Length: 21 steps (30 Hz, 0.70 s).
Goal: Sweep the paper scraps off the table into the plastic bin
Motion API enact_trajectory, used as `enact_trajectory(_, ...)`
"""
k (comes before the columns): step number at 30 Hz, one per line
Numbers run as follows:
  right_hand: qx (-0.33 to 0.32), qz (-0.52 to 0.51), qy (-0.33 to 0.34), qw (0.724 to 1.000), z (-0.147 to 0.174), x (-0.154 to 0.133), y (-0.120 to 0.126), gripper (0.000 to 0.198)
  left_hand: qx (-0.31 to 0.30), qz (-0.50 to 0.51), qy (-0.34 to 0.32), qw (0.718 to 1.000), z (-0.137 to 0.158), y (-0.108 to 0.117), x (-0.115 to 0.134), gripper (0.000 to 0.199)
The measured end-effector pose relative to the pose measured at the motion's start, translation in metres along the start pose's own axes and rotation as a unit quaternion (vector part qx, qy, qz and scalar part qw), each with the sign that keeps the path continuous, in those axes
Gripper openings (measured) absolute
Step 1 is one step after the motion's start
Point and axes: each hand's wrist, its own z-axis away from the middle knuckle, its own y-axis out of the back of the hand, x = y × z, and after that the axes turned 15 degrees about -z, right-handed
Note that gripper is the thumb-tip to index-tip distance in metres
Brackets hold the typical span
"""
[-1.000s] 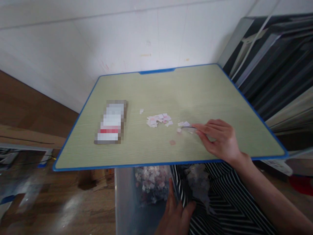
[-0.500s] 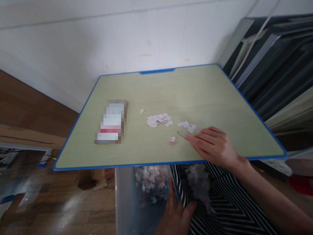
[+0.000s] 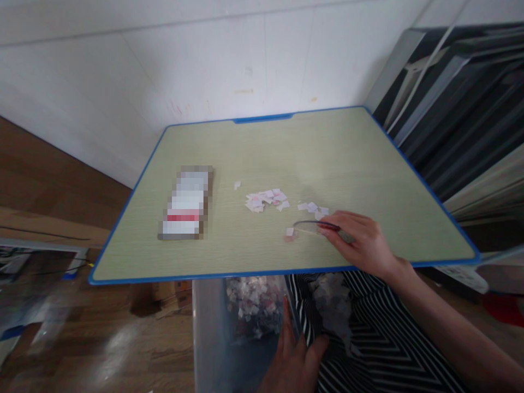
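My right hand (image 3: 362, 237) is closed on slim curved-tip tweezers (image 3: 316, 222) over the table (image 3: 347, 164). Their tip reaches a small white paper square (image 3: 290, 232) with a pinkish bit at its lower edge; whether it is gripped, I cannot tell. Just beyond the fingers lie several white paper pieces (image 3: 312, 207), partly hidden. A larger pile of white and pink pieces (image 3: 266, 199) is left of them. My left hand (image 3: 292, 360) is low in view, fingers apart and stretched along the side of a clear plastic bin (image 3: 200, 338) with many small pieces (image 3: 254, 297) inside.
A blurred-out phone-like object (image 3: 186, 202) lies on the table's left side, with one stray paper piece (image 3: 237, 185) to its right. A white wall (image 3: 204, 65) stands behind. Dark panels (image 3: 462, 93) lean at the right. Striped cloth (image 3: 388, 333) covers my lap.
My right hand has turned, and more of the tweezers now shows. Their tip has moved slightly left, to the small paper square. My left hand stays in place.
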Motion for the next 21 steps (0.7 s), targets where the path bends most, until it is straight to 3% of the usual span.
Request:
enact_trajectory(8, -0.01, 0.023, 0.024, 0.999, 0.0, 0.001, -0.003, 0.01, -0.029, 0.011, 0.003, 1.0, 0.001, 0.002, 0.0, 0.063)
enact_trajectory(16, -0.015, 0.136, 0.057, 0.989, -0.004, 0.0, -0.003, 0.015, -0.006, 0.014, 0.001, 1.0, 0.003, -0.005, -0.001, 0.065)
enact_trajectory(21, 0.001, 0.13, 0.048, 0.99, -0.002, -0.001, -0.002, 0.012, 0.0, 0.01, 0.003, 1.0, -0.001, 0.005, 0.0, 0.061)
